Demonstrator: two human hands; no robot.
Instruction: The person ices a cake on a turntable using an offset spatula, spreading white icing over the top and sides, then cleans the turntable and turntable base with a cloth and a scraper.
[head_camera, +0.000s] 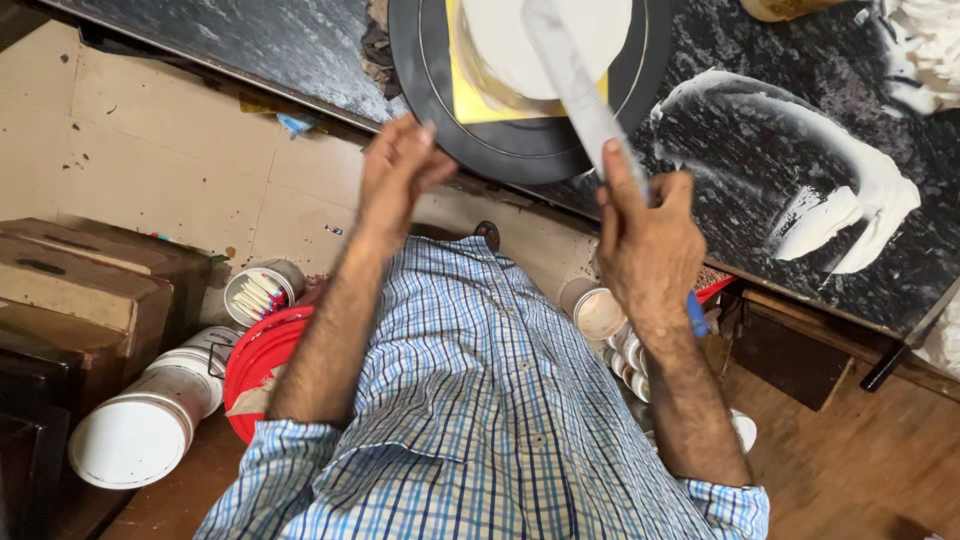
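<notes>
Head view: black speckled counter (270, 45) cream-smeared, tiled floor (170, 170), white buckets (140, 425).

cake (545, 45) on turntable (520, 140) on counter (760, 170) | buckets (150, 425) on floor, left, below counter

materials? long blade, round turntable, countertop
Blade: looks like metal, smooth pale grey, smeared with white cream; held in the right hand.
Turntable: probably plastic or coated metal, matte black with ringed grooves; the left hand is at its rim.
Countertop: likely polished stone, dark, speckled and glossy.
</notes>
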